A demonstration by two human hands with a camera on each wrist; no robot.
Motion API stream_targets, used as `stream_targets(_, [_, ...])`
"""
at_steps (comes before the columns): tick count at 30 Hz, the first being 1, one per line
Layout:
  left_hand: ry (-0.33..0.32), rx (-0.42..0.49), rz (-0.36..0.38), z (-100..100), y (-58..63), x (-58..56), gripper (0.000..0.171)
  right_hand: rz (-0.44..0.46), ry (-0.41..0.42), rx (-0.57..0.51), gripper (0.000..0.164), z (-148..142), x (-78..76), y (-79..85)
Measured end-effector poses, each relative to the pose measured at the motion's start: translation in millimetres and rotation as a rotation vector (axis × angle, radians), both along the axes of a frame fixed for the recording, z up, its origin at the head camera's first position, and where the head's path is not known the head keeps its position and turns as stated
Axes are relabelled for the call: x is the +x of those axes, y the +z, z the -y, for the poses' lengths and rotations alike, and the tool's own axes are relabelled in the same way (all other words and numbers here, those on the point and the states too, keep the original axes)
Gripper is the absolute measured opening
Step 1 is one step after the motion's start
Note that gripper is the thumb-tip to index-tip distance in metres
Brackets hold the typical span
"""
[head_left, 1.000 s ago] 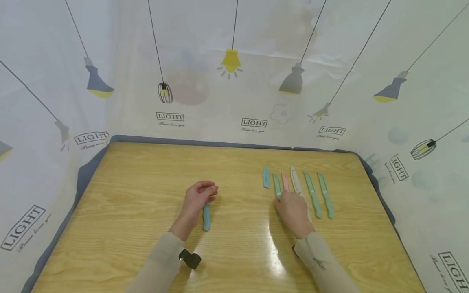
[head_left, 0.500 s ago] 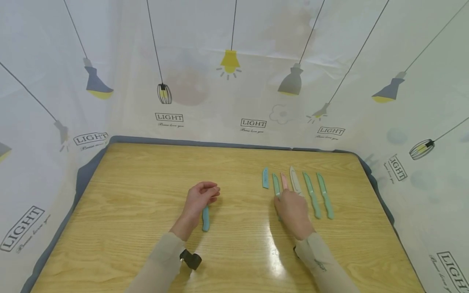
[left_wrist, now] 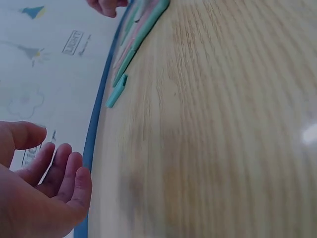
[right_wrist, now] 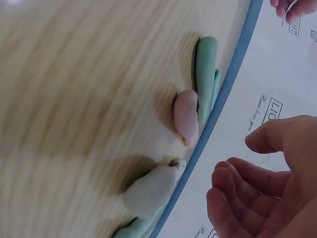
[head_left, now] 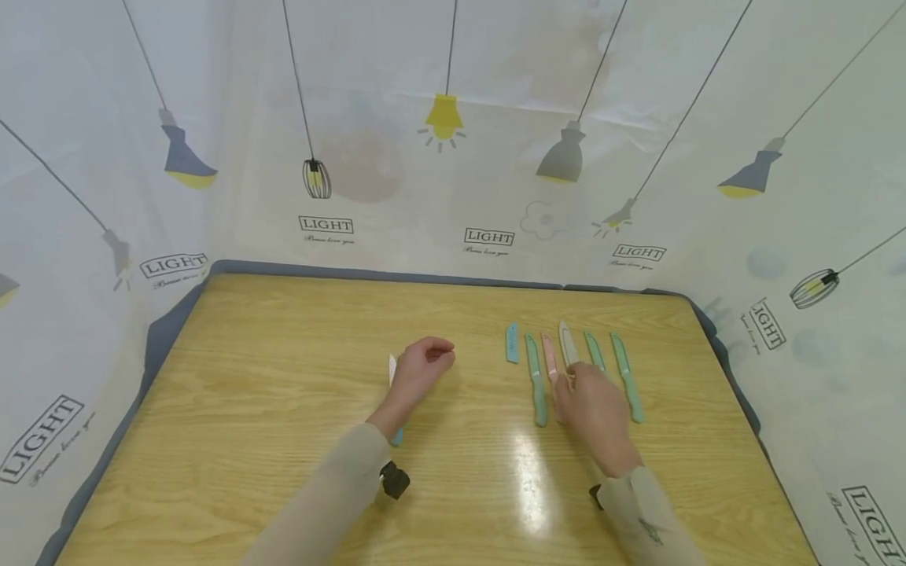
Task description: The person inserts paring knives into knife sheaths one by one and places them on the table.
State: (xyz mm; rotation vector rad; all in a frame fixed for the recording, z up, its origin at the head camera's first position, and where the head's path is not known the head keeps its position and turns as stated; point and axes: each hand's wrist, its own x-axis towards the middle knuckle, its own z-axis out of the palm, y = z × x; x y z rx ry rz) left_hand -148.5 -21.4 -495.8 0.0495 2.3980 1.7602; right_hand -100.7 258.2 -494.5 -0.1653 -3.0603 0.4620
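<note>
My left hand (head_left: 418,373) hovers over the blue-handled knife (head_left: 398,437), whose pale blade (head_left: 392,368) shows beside the wrist. In the left wrist view its fingers are loosely bent and hold nothing. My right hand (head_left: 598,413) is over the row of knives, covering the handles of the white knife (head_left: 568,340) and part of one green knife (head_left: 594,351). The right wrist view shows thumb and fingers apart, with the white handle (right_wrist: 151,191) and pink handle (right_wrist: 185,116) outside them. Left of this hand lie the pink knife (head_left: 549,355) and another green knife (head_left: 535,385).
A short flat blue piece, like a blade cover (head_left: 511,343), lies left of the row. A further green knife (head_left: 627,381) ends it on the right. The wooden table (head_left: 248,377) meets a lamp-printed curtain (head_left: 410,228) along its back and sides.
My right hand has shifted right, uncovering the left green knife and more of the pink one. My left hand has moved right and slightly up, exposing the blue-handled knife's blade.
</note>
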Motion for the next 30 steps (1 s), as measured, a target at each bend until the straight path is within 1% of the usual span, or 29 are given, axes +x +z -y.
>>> stream_targets(3, [-0.055, -0.083, -0.034, -14.9, 2.3, -6.8, 0.031, -0.046, 0.007, -0.010, 0.040, -4.3, 3.8, -0.5])
stream_targets(7, [-0.141, -0.204, -0.067, -34.6, -0.2, -19.6, 0.033, -0.085, 0.010, -0.034, 0.037, -8.1, 7.5, -0.5])
stream_targets(11, [-0.209, -0.323, -0.085, -52.7, -2.0, -30.4, 0.036, -0.069, -0.010, -0.020, 0.037, -11.5, 9.4, -1.7])
stream_targets(13, [-0.224, -0.362, -0.082, -61.7, -2.6, -34.8, 0.039, -0.058, -0.014, -0.017, 0.038, -13.2, 10.4, -3.0])
stream_targets(15, [-0.239, -0.429, -0.095, -71.2, -6.4, -40.5, 0.043, -0.054, -0.016, -0.014, 0.039, -15.0, 11.4, -4.3])
stream_targets(20, [-0.225, -0.607, -0.097, -91.2, -20.8, -56.0, 0.057, -0.071, 0.004, -0.024, 0.040, -17.4, 12.9, -7.8])
stream_targets(21, [-0.219, -0.626, -0.093, -95.0, -22.9, -58.5, 0.058, -0.072, 0.007, -0.028, 0.040, -18.1, 13.1, -8.5])
stream_targets(26, [-0.168, -0.691, -0.065, -112.5, -25.9, -65.3, 0.057, -0.080, 0.010, -0.030, 0.040, -22.1, 13.6, -11.1])
stream_targets(30, [-0.132, -0.806, -0.064, -120.9, -24.9, -67.7, 0.064, -0.097, 0.019, -0.021, 0.039, -21.9, 13.4, -11.1])
